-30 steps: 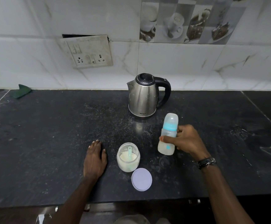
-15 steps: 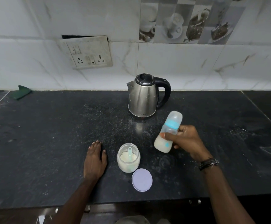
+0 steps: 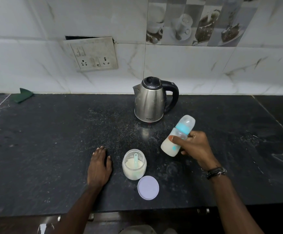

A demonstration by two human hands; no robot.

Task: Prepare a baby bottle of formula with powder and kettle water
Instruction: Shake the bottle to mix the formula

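Observation:
My right hand point(image 3: 195, 147) grips a baby bottle point(image 3: 168, 148) with a blue collar and a clear cap, lifted off the counter and tilted with its top to the right; milky liquid fills its lower part. Left of it stands an open jar of white powder point(image 3: 134, 167) with a pale blue scoop standing in it. The jar's lilac lid point(image 3: 148, 187) lies flat just in front. A steel kettle point(image 3: 150, 103) with a black handle stands behind, lid down. My left hand point(image 3: 99, 167) rests flat on the dark counter, left of the jar, holding nothing.
The black stone counter point(image 3: 53, 149) is dusted with spilled powder around the kettle and jar. A green cloth point(image 3: 22, 95) lies at the far left against the tiled wall. A socket panel point(image 3: 91, 54) hangs on the wall. The counter's front edge runs below my forearms.
The bottle went from upright to tilted to the right in my right hand and rose a little. My left hand, the jar, the lid and the kettle stayed put.

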